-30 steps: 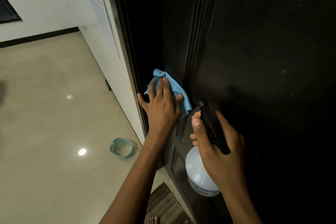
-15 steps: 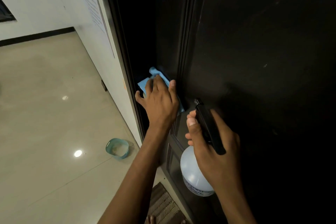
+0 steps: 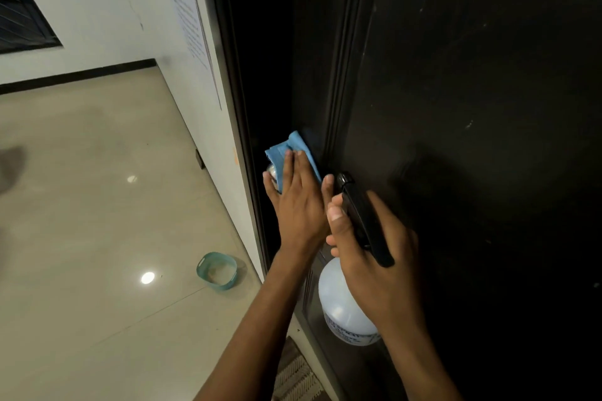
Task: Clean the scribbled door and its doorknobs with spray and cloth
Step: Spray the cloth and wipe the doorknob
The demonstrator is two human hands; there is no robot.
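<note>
Left hand (image 3: 298, 202): flat fingers press the blue cloth (image 3: 294, 148) on the door (image 3: 472, 107) edge, beside what may be a knob (image 3: 272, 172).
Right hand (image 3: 371, 257): grips the spray bottle (image 3: 342, 303).
Progress: mid-wipe; pale marks remain on the panel.

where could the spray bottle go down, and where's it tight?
Free: tiled floor left of the teal basket, out to the black skirting. Crowded: door edge, where the left hand presses the blue cloth beside the right hand gripping the spray bottle.
</note>
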